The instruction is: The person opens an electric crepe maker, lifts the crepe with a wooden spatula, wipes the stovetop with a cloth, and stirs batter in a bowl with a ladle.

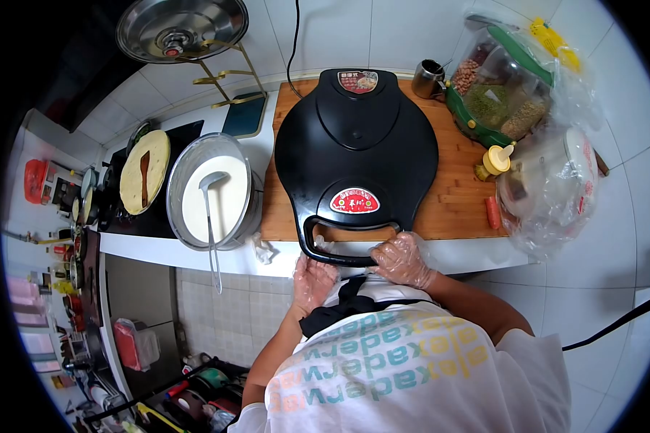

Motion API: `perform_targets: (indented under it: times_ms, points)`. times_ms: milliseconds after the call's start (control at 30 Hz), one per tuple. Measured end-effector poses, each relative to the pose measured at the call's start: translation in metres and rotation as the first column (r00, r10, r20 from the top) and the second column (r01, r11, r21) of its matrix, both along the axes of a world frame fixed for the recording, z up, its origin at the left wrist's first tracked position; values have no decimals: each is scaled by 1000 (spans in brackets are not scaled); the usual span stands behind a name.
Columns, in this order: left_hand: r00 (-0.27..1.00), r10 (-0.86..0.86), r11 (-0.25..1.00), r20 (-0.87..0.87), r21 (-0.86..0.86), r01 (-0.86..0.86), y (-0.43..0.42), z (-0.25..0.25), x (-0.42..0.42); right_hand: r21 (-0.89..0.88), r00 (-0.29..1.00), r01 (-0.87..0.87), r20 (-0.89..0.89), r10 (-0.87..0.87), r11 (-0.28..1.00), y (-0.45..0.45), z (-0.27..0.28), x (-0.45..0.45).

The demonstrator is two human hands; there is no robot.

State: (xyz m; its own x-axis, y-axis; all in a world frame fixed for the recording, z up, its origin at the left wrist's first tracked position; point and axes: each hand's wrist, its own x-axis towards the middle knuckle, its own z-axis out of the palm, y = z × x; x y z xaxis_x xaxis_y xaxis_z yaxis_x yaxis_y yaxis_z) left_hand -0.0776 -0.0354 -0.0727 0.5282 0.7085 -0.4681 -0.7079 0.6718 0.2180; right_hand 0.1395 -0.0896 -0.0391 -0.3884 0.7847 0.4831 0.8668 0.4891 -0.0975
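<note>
A black electric griddle (357,162) with a round lid lies closed in front of me, its looped handle (347,260) facing my body. My right hand (403,260), in a clear plastic glove, is wrapped round the right corner of that handle. At its left corner is my left hand (314,280), also gloved and palm up. The left fingers reach under the handle, and a bit of glove shows through the loop; the fingertips are partly hidden. What lies inside the griddle is hidden by the lid.
Left of the wooden board (451,206), a tub of white batter (227,191) holds a ladle (208,209). Farther left, a wooden spatula (145,177) lies on a flatbread (132,189). At right stand a bean container (498,94), a yellow-topped bottle (496,160) and a plastic-wrapped pot (552,184).
</note>
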Motion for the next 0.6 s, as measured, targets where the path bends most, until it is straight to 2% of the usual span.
perform_targets:
  times_ms: [33,133,333,433,600]
  points:
    - [1000,5,1000,-8,-2,-5,0,-2,-1,-2,1000,-1,-4,1,1000,0,0,-1]
    - [973,-63,995,222,92,43,0,-14,-6,-2,1000,17,12,-17,1000,0,-4,-2]
    - [991,-39,997,127,76,30,0,-15,-6,-9,1000,-4,18,5,1000,1,-2,0]
    - [983,-43,997,179,71,31,2,-12,-6,-10,1000,-13,1,13,1000,2,-5,1]
    - [991,-35,998,132,54,29,2,-7,-4,13,1000,-16,7,16,1000,3,-2,1]
